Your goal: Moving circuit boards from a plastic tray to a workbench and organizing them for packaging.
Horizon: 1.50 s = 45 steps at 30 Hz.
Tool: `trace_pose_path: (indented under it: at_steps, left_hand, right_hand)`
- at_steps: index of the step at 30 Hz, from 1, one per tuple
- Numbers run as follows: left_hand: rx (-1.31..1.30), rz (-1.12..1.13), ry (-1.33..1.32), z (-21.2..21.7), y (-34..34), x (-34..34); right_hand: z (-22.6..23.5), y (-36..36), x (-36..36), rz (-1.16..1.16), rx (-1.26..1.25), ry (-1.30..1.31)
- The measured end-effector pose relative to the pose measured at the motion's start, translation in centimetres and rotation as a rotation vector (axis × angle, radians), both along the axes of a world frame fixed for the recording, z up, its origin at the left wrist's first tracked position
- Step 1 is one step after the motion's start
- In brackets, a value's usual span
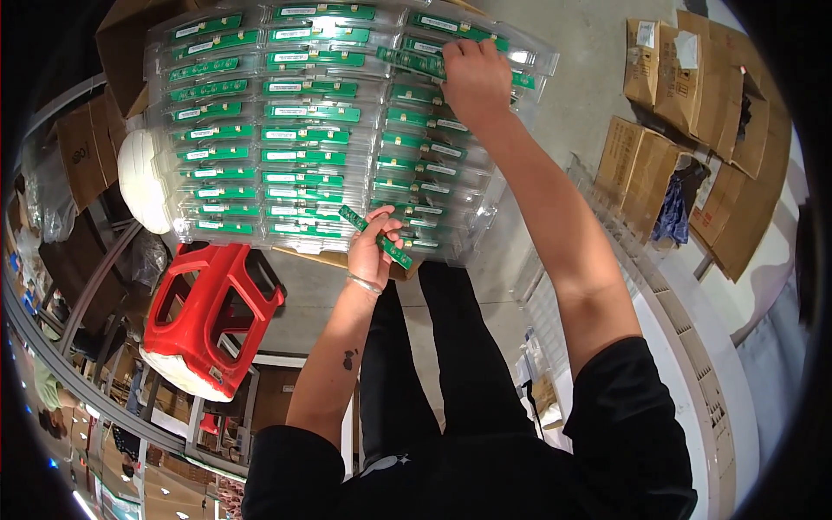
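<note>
A clear plastic tray (pixel 366 156) lies in front of me, holding several rows of narrow green circuit boards in three columns. In my left hand (pixel 371 249), near the tray's front edge, a narrow green circuit board (pixel 396 252) is held slantwise between the fingers. Over the far right part of the tray, my right hand (pixel 479 82) has its fingers closed on the end of another green circuit board (pixel 411 61). Whether that board touches its slot cannot be made out. Many boards carry white labels, such as one labelled board (pixel 305 134) in the middle column.
A red plastic stool (pixel 198 312) stands to the left, below a white rounded object (pixel 144 180). Cardboard boxes (pixel 637 169) are on the right, one with dark blue material (pixel 674 208) inside. A metal rail (pixel 87 386) curves along the left.
</note>
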<state>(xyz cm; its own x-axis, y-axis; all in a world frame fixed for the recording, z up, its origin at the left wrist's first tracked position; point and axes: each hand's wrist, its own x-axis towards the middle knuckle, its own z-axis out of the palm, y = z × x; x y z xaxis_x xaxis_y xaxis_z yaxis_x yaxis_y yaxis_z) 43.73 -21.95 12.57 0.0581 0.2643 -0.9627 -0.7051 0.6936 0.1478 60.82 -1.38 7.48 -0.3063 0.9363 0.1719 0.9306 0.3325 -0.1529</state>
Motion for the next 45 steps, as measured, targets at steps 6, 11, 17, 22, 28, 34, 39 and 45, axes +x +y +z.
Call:
trace_pose_path:
  at_steps: [6, 11, 17, 22, 28, 34, 39, 45]
  left_hand:
    - [0.012, 0.036, -0.014, 0.1, 0.5, 0.2]
    - [0.031, 0.053, -0.015, -0.1, 0.7, 0.4]
    - [0.030, 0.066, -0.046, -0.3, 0.8, 0.7]
    - [0.047, 0.058, -0.047, -0.1, 1.1, 0.2]
    - [0.019, 0.031, -0.017, -0.4, 1.1, -0.7]
    - [0.052, 0.089, -0.050, -0.6, 1.2, -0.3]
    - [0.072, 0.117, -0.074, -0.6, 1.5, -0.1]
    - [0.101, 0.127, -0.069, -0.1, 2.3, -0.4]
  right_hand:
    - [0.0, 1.1, 0.2, -0.023, -0.097, -0.088]
    - [0.0, 0.7, 0.4, -0.003, -0.120, -0.027]
    - [-1.6, 0.0, 0.3, -0.119, -0.020, -0.047]
    - [-0.6, 0.1, 0.4, -0.049, -0.027, -0.064]
    - [1.5, 2.2, 0.2, -0.038, -0.089, -0.099]
    - [-0.4, 2.3, 0.5, -0.040, -0.162, -0.112]
    - [-0.9, 1.4, 0.9, -0.155, -0.254, -0.165]
    - [2.5, 3.1, 1.0, -0.124, -0.268, -0.182]
